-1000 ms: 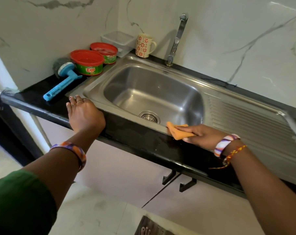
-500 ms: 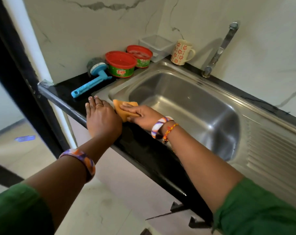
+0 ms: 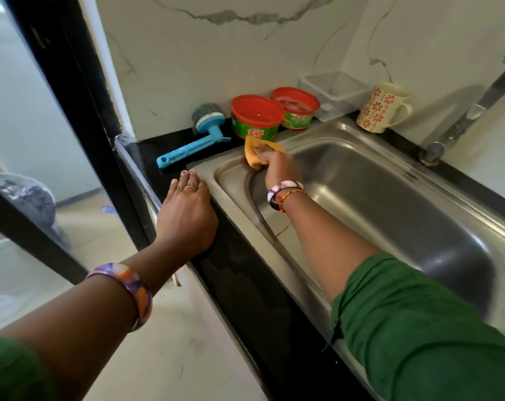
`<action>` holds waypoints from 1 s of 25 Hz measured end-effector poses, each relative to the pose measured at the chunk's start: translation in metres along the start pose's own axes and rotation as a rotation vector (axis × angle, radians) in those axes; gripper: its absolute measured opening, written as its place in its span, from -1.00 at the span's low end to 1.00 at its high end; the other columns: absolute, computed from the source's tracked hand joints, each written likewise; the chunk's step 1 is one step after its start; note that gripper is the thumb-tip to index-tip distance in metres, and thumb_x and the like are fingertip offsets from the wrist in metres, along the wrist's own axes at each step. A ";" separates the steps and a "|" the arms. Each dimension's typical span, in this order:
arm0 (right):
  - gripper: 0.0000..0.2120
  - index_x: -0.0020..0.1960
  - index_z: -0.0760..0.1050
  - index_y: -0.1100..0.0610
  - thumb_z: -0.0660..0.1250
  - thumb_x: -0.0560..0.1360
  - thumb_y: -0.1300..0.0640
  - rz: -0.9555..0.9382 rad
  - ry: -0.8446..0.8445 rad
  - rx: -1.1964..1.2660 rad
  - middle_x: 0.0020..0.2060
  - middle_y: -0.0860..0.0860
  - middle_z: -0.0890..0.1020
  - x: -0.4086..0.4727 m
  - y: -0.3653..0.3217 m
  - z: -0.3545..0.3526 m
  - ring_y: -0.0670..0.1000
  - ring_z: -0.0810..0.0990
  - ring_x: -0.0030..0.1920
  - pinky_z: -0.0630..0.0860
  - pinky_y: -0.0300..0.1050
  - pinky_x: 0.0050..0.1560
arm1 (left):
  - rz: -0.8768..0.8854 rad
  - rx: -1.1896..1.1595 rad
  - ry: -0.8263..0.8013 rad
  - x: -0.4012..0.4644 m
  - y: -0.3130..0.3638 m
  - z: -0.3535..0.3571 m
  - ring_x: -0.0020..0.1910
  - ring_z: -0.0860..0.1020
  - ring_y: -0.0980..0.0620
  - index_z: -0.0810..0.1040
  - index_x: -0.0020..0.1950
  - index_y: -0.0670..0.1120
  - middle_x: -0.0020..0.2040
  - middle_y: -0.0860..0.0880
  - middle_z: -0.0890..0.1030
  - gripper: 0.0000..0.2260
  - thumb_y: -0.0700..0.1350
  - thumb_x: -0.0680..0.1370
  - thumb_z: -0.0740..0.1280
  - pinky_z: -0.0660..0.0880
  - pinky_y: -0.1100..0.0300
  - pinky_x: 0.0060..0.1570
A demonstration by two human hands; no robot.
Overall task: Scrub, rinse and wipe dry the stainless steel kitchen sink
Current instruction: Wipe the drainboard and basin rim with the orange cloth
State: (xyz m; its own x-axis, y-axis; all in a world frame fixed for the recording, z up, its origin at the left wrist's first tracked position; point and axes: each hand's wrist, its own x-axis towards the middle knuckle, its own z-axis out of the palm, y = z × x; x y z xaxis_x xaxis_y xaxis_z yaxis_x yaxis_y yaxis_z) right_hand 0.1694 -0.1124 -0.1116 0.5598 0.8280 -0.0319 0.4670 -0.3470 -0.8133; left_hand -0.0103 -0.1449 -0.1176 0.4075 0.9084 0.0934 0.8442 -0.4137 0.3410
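Two hands are in my view, and I take the scene from the biggest thing down. The stainless steel sink (image 3: 390, 198) fills the right half of the frame, its basin running from the centre toward the lower right, its flat rim set into a black counter (image 3: 245, 279) that crosses the frame from the upper middle to the bottom. A white marble wall (image 3: 216, 53) stands behind it across the top. At the right edge, a metal tap (image 3: 462, 117) rises from the counter behind the basin. My right hand (image 3: 280, 169), just above the centre of the frame, has its fingers curled round a bunched orange cloth (image 3: 260, 153) and presses it on the sink's far left corner rim. My left hand (image 3: 187, 212), left of centre, lies flat with fingers straight and close together, palm down on the counter edge, fingertips reaching the sink's corner. In the upper middle, along the wall, I see a clear plastic box (image 3: 335, 91), a patterned mug (image 3: 381, 108) right of it, two red-rimmed green tubs (image 3: 257, 117), and a blue-handled brush (image 3: 196, 140) lying on the counter left of them. A patterned bangle (image 3: 129, 287) sits on my left wrist at lower left.
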 end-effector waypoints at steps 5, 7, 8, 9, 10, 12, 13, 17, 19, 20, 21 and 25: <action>-0.62 0.31 0.49 0.11 0.20 0.53 0.29 -0.332 -0.234 -0.216 0.35 0.06 0.47 -0.036 0.005 0.009 0.04 0.38 0.38 0.23 -0.21 0.38 | 0.011 0.026 0.017 -0.001 0.001 -0.002 0.53 -0.05 -0.03 0.07 0.52 -0.20 0.54 -0.15 0.04 -0.52 -0.16 0.61 0.04 -0.13 0.11 0.48; -0.50 0.34 0.46 0.08 0.18 0.47 0.43 -0.456 -0.335 -0.240 0.38 0.01 0.43 -0.049 0.011 0.005 -0.01 0.31 0.43 0.14 -0.21 0.46 | 0.030 0.069 -0.006 -0.004 0.004 -0.004 0.53 -0.06 -0.03 0.10 0.52 -0.19 0.54 -0.14 0.04 -0.53 -0.16 0.61 0.05 -0.14 0.10 0.48; -0.45 0.33 0.46 0.08 0.15 0.45 0.48 -0.476 -0.352 -0.239 0.38 -0.01 0.43 -0.046 0.015 0.000 -0.03 0.30 0.44 0.09 -0.24 0.47 | 0.058 0.107 -0.016 -0.004 0.005 -0.005 0.53 -0.06 -0.02 0.10 0.52 -0.18 0.54 -0.13 0.04 -0.52 -0.16 0.60 0.07 -0.15 0.11 0.47; -0.43 0.32 0.47 0.08 0.12 0.43 0.50 -0.486 -0.363 -0.235 0.38 -0.01 0.43 -0.039 0.018 -0.006 -0.04 0.29 0.45 0.06 -0.28 0.45 | 0.110 0.150 -0.022 0.001 0.008 -0.006 0.53 -0.06 -0.02 0.08 0.52 -0.17 0.54 -0.13 0.04 -0.51 -0.15 0.60 0.08 -0.15 0.11 0.47; -0.44 0.32 0.47 0.09 0.10 0.44 0.49 -0.475 -0.373 -0.240 0.38 -0.01 0.43 -0.031 0.021 -0.011 -0.05 0.29 0.45 0.04 -0.30 0.44 | 0.165 0.176 -0.027 0.007 0.011 -0.008 0.53 -0.05 -0.01 0.07 0.53 -0.15 0.54 -0.12 0.04 -0.50 -0.14 0.60 0.10 -0.14 0.12 0.46; -0.52 0.34 0.45 0.11 0.10 0.50 0.42 -0.435 -0.363 -0.254 0.41 0.01 0.39 -0.012 0.034 -0.020 -0.07 0.25 0.46 0.01 -0.28 0.45 | 0.277 0.165 -0.046 0.029 0.019 -0.010 0.53 -0.01 -0.01 0.08 0.53 -0.12 0.54 -0.10 0.08 -0.51 -0.11 0.61 0.11 -0.08 0.12 0.47; -0.55 0.34 0.45 0.12 0.10 0.52 0.38 -0.409 -0.336 -0.259 0.41 0.03 0.38 -0.003 0.040 -0.027 -0.08 0.25 0.45 0.00 -0.28 0.44 | 0.328 0.155 -0.066 0.044 0.025 -0.009 0.52 0.03 -0.01 0.11 0.52 -0.12 0.53 -0.09 0.11 -0.52 -0.09 0.61 0.10 -0.03 0.11 0.47; -0.65 0.25 0.56 0.10 0.20 0.50 0.26 -0.143 -0.076 -0.346 0.26 0.07 0.55 0.048 0.092 -0.055 0.01 0.47 0.32 0.33 -0.25 0.32 | 0.503 0.211 -0.128 0.100 0.045 0.005 0.43 0.26 -0.07 0.33 0.40 -0.13 0.43 -0.11 0.33 -0.61 -0.09 0.58 0.11 0.23 0.08 0.40; -0.72 0.18 0.60 0.08 0.24 0.52 0.16 0.160 0.088 -0.390 0.15 0.15 0.62 0.060 0.127 -0.072 0.09 0.55 0.23 0.47 -0.10 0.20 | 0.576 0.240 -0.174 0.122 0.052 0.015 0.37 0.33 -0.09 0.38 0.34 -0.15 0.37 -0.12 0.39 -0.65 -0.11 0.57 0.13 0.34 0.06 0.32; -0.74 0.15 0.61 0.10 0.24 0.54 0.13 0.306 0.205 -0.345 0.09 0.17 0.65 0.058 0.140 -0.077 0.09 0.57 0.19 0.49 -0.09 0.14 | 0.630 0.264 -0.189 0.133 0.056 0.020 0.37 0.32 -0.10 0.37 0.34 -0.16 0.37 -0.13 0.39 -0.64 -0.11 0.56 0.13 0.33 0.04 0.33; -0.74 0.15 0.61 0.14 0.23 0.55 0.13 0.436 0.322 -0.275 0.04 0.17 0.65 0.051 0.152 -0.081 0.06 0.58 0.14 0.46 -0.10 0.08 | 0.683 0.298 -0.194 0.141 0.060 0.025 0.41 0.28 -0.12 0.34 0.38 -0.19 0.40 -0.16 0.36 -0.61 -0.12 0.56 0.13 0.27 0.03 0.39; -0.71 0.22 0.54 0.17 0.13 0.59 0.17 0.688 0.594 -0.175 0.20 0.23 0.56 0.046 0.172 -0.072 0.22 0.51 0.22 0.41 -0.07 0.15 | 0.906 0.465 -0.180 0.164 0.076 0.041 0.53 -0.01 -0.12 0.07 0.51 -0.24 0.53 -0.20 0.07 -0.49 -0.17 0.58 0.07 -0.11 0.06 0.48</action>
State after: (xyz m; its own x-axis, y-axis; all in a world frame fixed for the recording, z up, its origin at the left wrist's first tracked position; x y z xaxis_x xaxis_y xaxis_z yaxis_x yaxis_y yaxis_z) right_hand 0.3245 -0.1659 -0.2113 0.9887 0.0696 -0.1331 -0.0292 -0.7805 -0.6245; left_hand 0.1350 -0.0300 -0.1146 0.9710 0.2381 -0.0190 0.2306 -0.9551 -0.1859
